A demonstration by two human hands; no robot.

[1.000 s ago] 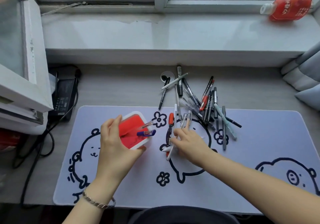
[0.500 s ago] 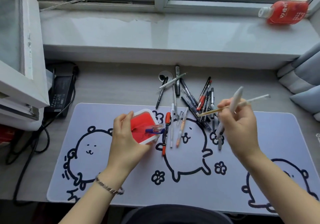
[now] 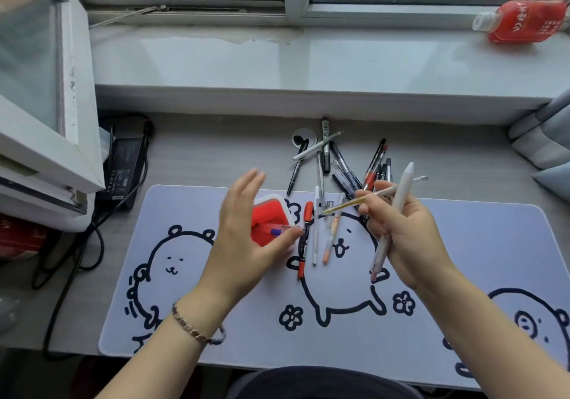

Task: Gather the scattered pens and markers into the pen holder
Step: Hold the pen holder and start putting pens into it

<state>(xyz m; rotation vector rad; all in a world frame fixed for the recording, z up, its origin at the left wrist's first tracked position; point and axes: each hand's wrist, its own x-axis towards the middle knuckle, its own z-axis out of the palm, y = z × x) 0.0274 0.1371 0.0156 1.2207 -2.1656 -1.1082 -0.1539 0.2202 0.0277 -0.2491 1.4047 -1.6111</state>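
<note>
Window light falls on the counter [image 3: 216, 158], where loose pens [image 3: 345, 170] lie past the mat [image 3: 462, 275]. Left hand [image 3: 243, 238] spread open, fingers blurred, half hiding the red holder [image 3: 265, 216]; right hand [image 3: 401, 229] grips a white pen [image 3: 398, 210] and a yellow pen [image 3: 354, 203].

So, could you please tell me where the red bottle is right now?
The red bottle lies on its side at the far right of the windowsill, just below the window, well behind the pens.

Left hand [image 3: 243, 235] now apparently off holder [image 3: 267, 213]
</note>
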